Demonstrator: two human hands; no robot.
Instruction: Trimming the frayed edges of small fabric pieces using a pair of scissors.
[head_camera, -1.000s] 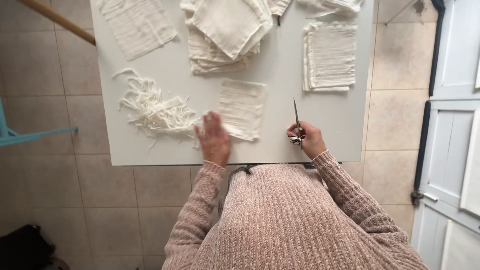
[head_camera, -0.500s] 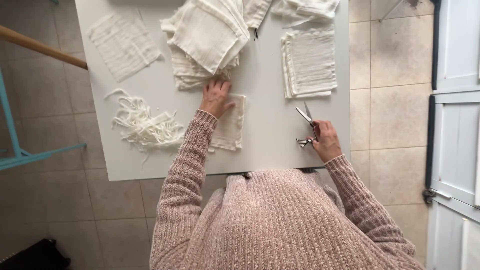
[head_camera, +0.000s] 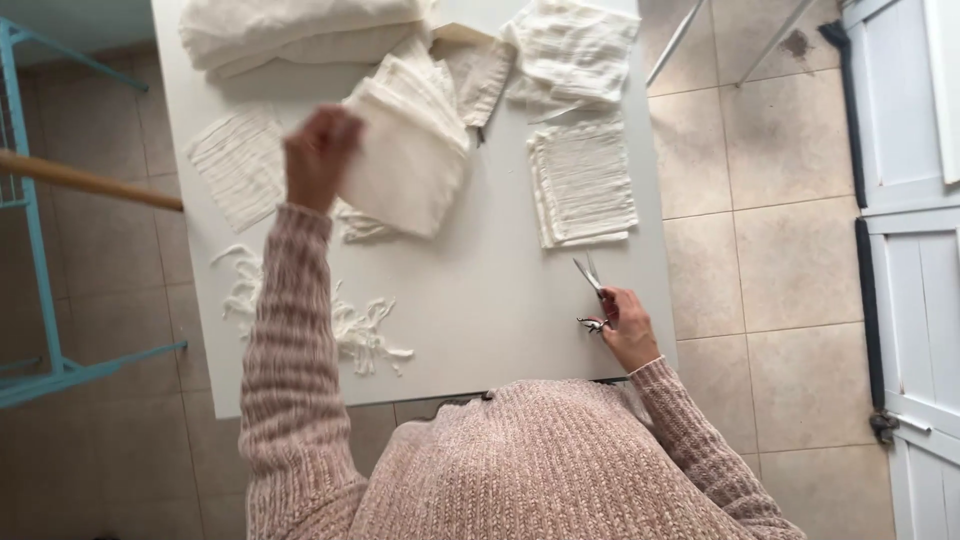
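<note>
My left hand (head_camera: 320, 155) reaches far across the white table (head_camera: 500, 300) and grips the left edge of a folded white cloth (head_camera: 405, 170), lifted off a pile of similar pieces; the hand is blurred. My right hand (head_camera: 628, 328) rests near the table's front right edge and holds a pair of small scissors (head_camera: 590, 282), blades pointing away from me. A neat stack of cut white squares (head_camera: 585, 185) lies just beyond the scissors. One single ribbed square (head_camera: 240, 165) lies flat to the left of my left hand.
Loose white fabric trimmings (head_camera: 365, 335) lie under my left arm. Large folded fabric (head_camera: 300, 25) and crumpled pieces (head_camera: 570, 45) fill the table's far side. A blue metal frame (head_camera: 30, 250) and wooden stick (head_camera: 90, 182) stand left, a white door (head_camera: 910, 200) right.
My left hand left the small square near the front and reached back to the pile, taking hold of a folded cloth. My right hand kept the scissors in about the same place.
</note>
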